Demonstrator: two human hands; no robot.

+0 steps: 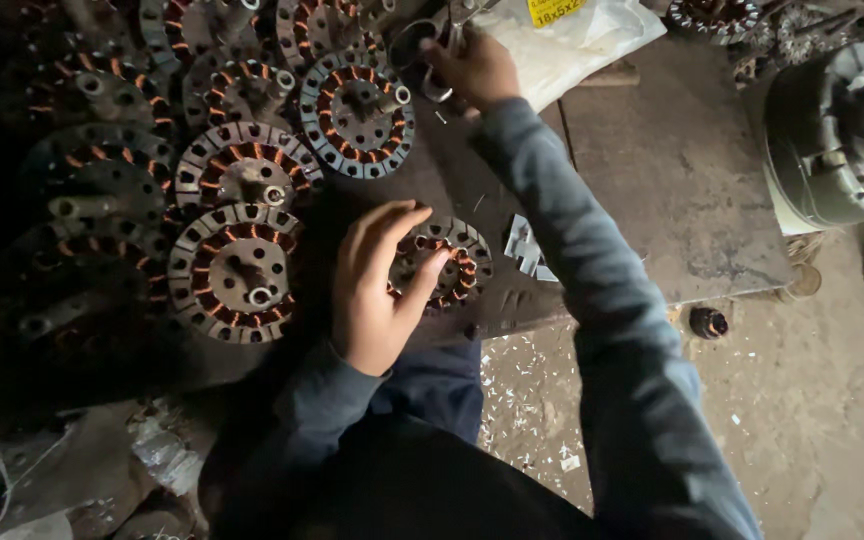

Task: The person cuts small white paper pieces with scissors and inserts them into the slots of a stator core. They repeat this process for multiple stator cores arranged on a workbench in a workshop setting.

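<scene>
My left hand (377, 290) rests on a small wound stator (444, 264) while my right hand (474, 68) reaches far ahead.

My left fingers are spread and only half curled, the thumb touching the copper coils of this stator, which lies flat on the dark metal bench (672, 170) in front of me. My right hand is closed on a small metal tool (452, 40); what kind I cannot tell. I think it is best to press the stator steady and keep the fingers off the thin wire. At left, many larger stators (235, 272) lie stacked close together. Thin metal strips (527, 248) lie just beside my sleeve. A white plastic bag (572, 40) is behind, and the dusty floor (812, 400) has white scraps.
</scene>
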